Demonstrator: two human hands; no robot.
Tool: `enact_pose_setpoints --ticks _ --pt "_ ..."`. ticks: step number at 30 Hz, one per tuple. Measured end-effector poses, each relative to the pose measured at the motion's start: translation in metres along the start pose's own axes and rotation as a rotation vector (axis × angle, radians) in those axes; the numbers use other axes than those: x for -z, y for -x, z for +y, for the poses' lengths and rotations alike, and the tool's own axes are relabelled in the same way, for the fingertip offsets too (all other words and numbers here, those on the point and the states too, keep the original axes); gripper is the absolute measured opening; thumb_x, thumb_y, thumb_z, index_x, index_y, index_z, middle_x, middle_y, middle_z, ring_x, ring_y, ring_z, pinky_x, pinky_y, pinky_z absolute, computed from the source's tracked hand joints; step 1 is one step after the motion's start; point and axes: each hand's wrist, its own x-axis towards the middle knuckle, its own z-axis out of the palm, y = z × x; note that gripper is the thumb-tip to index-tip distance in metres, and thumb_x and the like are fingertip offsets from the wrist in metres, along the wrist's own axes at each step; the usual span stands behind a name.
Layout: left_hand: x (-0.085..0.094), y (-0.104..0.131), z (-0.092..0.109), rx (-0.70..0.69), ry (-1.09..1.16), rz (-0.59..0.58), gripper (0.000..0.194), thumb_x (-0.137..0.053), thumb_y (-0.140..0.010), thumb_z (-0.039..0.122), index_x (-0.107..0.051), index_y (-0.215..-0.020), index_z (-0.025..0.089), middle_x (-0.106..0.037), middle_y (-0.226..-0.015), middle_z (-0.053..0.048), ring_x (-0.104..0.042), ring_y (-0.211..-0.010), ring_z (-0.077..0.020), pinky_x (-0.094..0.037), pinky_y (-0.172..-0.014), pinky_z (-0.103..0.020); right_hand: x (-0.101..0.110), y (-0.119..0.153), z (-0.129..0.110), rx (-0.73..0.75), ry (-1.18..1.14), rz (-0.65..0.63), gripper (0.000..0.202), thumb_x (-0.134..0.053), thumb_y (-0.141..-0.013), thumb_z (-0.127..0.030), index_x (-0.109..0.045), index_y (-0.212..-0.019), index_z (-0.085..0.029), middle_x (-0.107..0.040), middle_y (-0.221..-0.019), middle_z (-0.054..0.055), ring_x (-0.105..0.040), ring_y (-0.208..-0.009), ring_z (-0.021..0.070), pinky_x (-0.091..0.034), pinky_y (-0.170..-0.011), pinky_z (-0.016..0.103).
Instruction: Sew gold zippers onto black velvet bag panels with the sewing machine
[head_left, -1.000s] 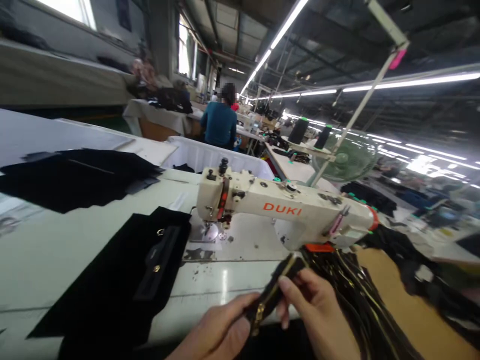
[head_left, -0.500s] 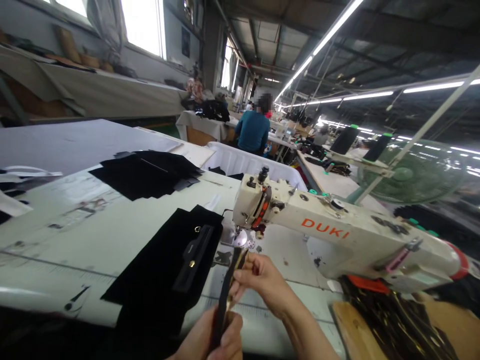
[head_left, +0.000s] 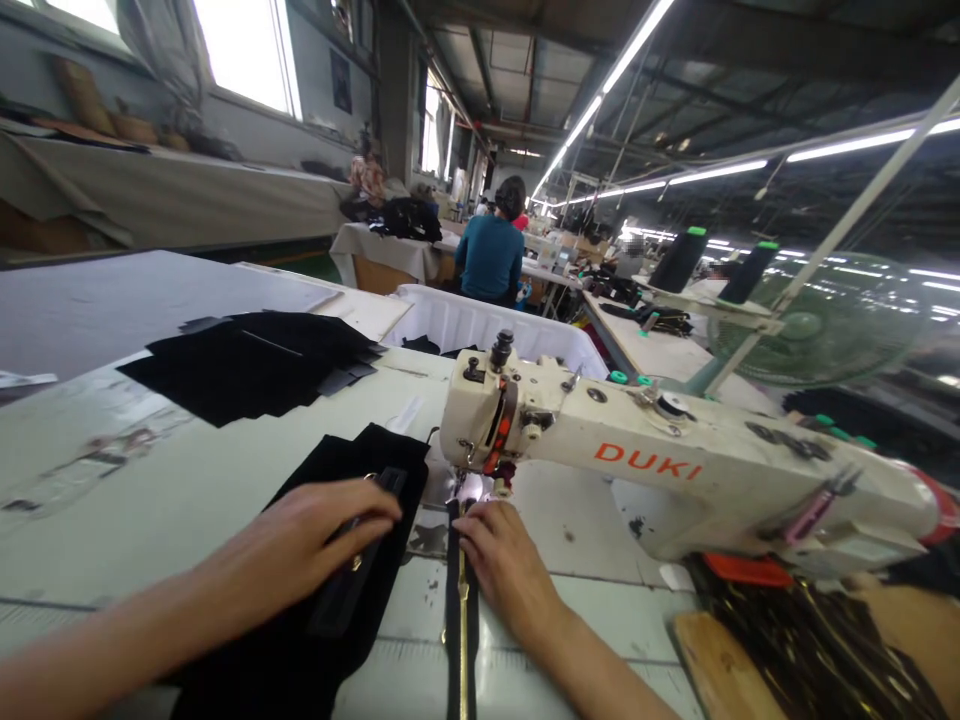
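A black zipper (head_left: 463,620) with gold teeth lies lengthwise on the sewing machine bed, its far end by the needle area. My right hand (head_left: 510,565) is at its upper end, thumb and fingers closed on the tape's edge. To the left lies a black fabric panel (head_left: 300,600) bearing a dark strip (head_left: 337,600) with gold fittings. Over this strip is my left hand (head_left: 330,520), fingers bent and thumb apart, holding nothing I can see. It hides part of the strip. The white sewing machine (head_left: 585,440) stands just beyond my right hand.
Stacked black fabric pieces (head_left: 255,365) lie at the table's far left. Behind the machine is a white plastic bin (head_left: 480,320). More gold-toothed zippers (head_left: 810,650) sit at the right, by a wooden board (head_left: 712,660). A person in a teal top (head_left: 489,255) sits farther off.
My left hand has let go of the zipper's near end and moved left over the black panel. The zipper now lies flat and straight, with my right hand still at its upper end.
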Motion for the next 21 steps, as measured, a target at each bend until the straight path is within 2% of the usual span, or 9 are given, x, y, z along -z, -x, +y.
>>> enact_pose_setpoints --ticks 3,6,8,11,13,15,18,19,21 --pt "0.010 -0.063 -0.038 -0.096 -0.125 0.013 0.038 -0.057 -0.098 0.043 -0.061 -0.129 0.022 -0.059 -0.135 -0.012 -0.052 -0.129 -0.0336 -0.036 -0.114 -0.050 -0.004 0.003 0.003 0.069 0.049 0.006 0.028 -0.062 -0.092 -0.005 -0.068 -0.116 -0.019 -0.067 -0.113 0.009 -0.062 -0.105 0.0263 -0.055 -0.093 0.043" --pt "0.002 -0.094 -0.060 -0.163 -0.117 -0.044 0.047 -0.067 -0.091 0.040 -0.058 -0.134 0.024 -0.057 -0.137 -0.011 -0.049 -0.131 -0.0335 -0.031 -0.116 -0.051 -0.004 0.007 0.003 0.106 0.111 0.010 0.034 -0.066 -0.090 -0.006 -0.065 -0.122 -0.017 -0.067 -0.115 0.010 -0.062 -0.103 0.0284 -0.058 -0.090 0.046" --pt "-0.007 -0.094 -0.065 -0.179 -0.103 -0.064 0.039 -0.064 -0.094 0.037 -0.060 -0.131 0.027 -0.061 -0.129 -0.008 -0.053 -0.124 -0.0309 -0.035 -0.112 -0.048 -0.003 0.009 0.003 0.120 0.155 0.004 0.039 -0.069 -0.088 -0.007 -0.064 -0.125 -0.018 -0.066 -0.117 0.010 -0.062 -0.104 0.0288 -0.058 -0.090 0.046" --pt "-0.016 -0.080 -0.060 -0.156 -0.076 -0.049 0.018 -0.058 -0.097 0.034 -0.067 -0.110 0.025 -0.064 -0.112 -0.006 -0.057 -0.109 -0.0274 -0.042 -0.103 -0.044 -0.004 0.011 0.003 0.119 0.164 0.010 0.042 -0.071 -0.086 -0.007 -0.063 -0.125 -0.020 -0.065 -0.118 0.009 -0.062 -0.106 0.0282 -0.058 -0.091 0.045" --pt "-0.019 -0.071 -0.053 -0.123 -0.049 -0.021 0.014 -0.056 -0.097 0.033 -0.066 -0.098 0.023 -0.065 -0.103 -0.004 -0.058 -0.102 -0.0254 -0.046 -0.097 -0.041 -0.007 0.012 0.004 0.108 0.133 0.036 0.043 -0.071 -0.085 -0.006 -0.062 -0.125 -0.021 -0.065 -0.119 0.008 -0.062 -0.106 0.0271 -0.058 -0.092 0.044" --pt "-0.024 -0.066 -0.042 -0.076 -0.011 0.017 0.016 -0.053 -0.099 0.033 -0.064 -0.096 0.022 -0.065 -0.099 -0.003 -0.061 -0.098 -0.0230 -0.050 -0.092 -0.037 -0.010 0.013 0.005 0.096 0.111 0.069 0.045 -0.070 -0.084 -0.006 -0.062 -0.125 -0.022 -0.064 -0.119 0.008 -0.061 -0.106 0.0268 -0.057 -0.092 0.043" --pt "-0.037 -0.059 -0.023 0.004 0.049 0.090 0.020 -0.048 -0.103 0.035 -0.062 -0.108 0.021 -0.066 -0.105 -0.003 -0.065 -0.098 -0.0210 -0.055 -0.091 -0.035 -0.009 0.014 0.004 0.098 0.127 0.069 0.042 -0.065 -0.086 -0.005 -0.062 -0.125 -0.021 -0.064 -0.119 0.009 -0.059 -0.107 0.0281 -0.056 -0.093 0.046" --pt "-0.044 -0.055 -0.017 0.029 0.061 0.119 0.023 -0.050 -0.102 0.035 -0.059 -0.118 0.021 -0.065 -0.115 -0.006 -0.065 -0.106 -0.0226 -0.055 -0.097 -0.037 -0.008 0.014 0.003 0.102 0.132 0.058 0.041 -0.063 -0.086 -0.004 -0.062 -0.124 -0.020 -0.064 -0.120 0.010 -0.059 -0.108 0.0284 -0.056 -0.094 0.047" --pt "-0.058 -0.043 -0.006 0.068 0.067 0.168 0.044 -0.058 -0.098 0.033 -0.049 -0.140 0.023 -0.053 -0.142 -0.011 -0.053 -0.131 -0.0292 -0.045 -0.112 -0.049 -0.003 0.015 0.001 0.111 0.132 0.028 0.041 -0.060 -0.087 -0.001 -0.062 -0.124 -0.018 -0.063 -0.122 0.011 -0.057 -0.109 0.0280 -0.054 -0.096 0.047"
